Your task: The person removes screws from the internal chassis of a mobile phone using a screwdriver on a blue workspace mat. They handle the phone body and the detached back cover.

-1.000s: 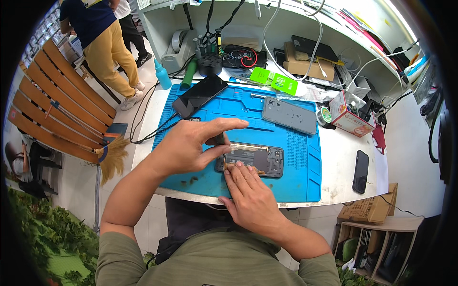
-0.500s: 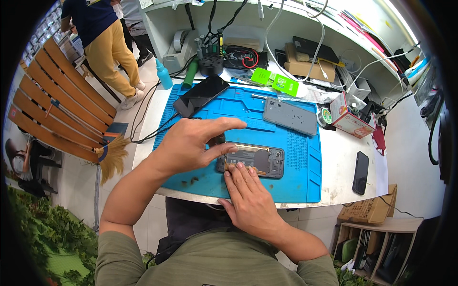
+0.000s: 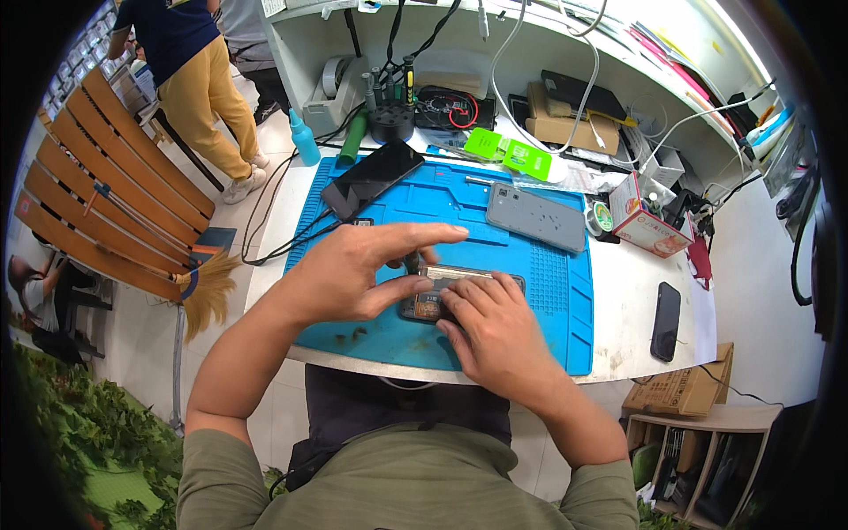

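An opened phone [image 3: 427,306], its battery and inner parts showing, lies on the blue repair mat [image 3: 371,344] in front of me. My right hand [image 3: 495,318] is bent over the phone, fingers across its middle and right part, thumb by the near edge. Much of the phone is hidden under that hand. At the phone's left end hovers my left hand [image 3: 367,269], thumb and forefinger spread apart and the other fingers curled beneath. A dark patch under those curled fingers is too unclear to name.
A black phone screen [image 3: 374,179] and a grey phone back [image 3: 536,217] lie farther up the mat. Behind stand a blue bottle [image 3: 304,140] and a screwdriver holder [image 3: 391,119]. Another phone [image 3: 666,321] and a red-white box [image 3: 649,216] are at right.
My right hand has moved right and up along the phone, its flat fingers now bent, baring the phone's lower left part. My left hand has shifted slightly right.
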### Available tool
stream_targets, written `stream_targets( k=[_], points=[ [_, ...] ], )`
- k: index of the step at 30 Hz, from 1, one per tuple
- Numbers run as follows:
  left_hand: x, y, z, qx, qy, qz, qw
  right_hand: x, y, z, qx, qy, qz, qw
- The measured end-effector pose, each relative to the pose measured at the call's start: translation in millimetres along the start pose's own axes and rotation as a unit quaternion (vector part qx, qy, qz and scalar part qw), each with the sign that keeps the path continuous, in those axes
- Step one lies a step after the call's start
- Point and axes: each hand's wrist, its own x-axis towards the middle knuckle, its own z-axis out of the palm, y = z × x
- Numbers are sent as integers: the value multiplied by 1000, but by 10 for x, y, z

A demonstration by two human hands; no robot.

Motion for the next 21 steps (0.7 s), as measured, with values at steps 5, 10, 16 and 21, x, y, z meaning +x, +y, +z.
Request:
stream_targets(
  k=[5,10,16,21],
  points=[
    [6,42,27,33,6,-28,999,120,168,46,-18,-26,4,1000],
    [-38,-13,-11,29,0,-9,1000,243,158,30,-13,-42,7,999],
    [-52,-64,1,11,8,4,1000,259,192,91,-11,-23,0,1000],
    [-86,-179,83,-10,43,33,998,309,175,66,-6,-27,-4,1000]
  ],
)
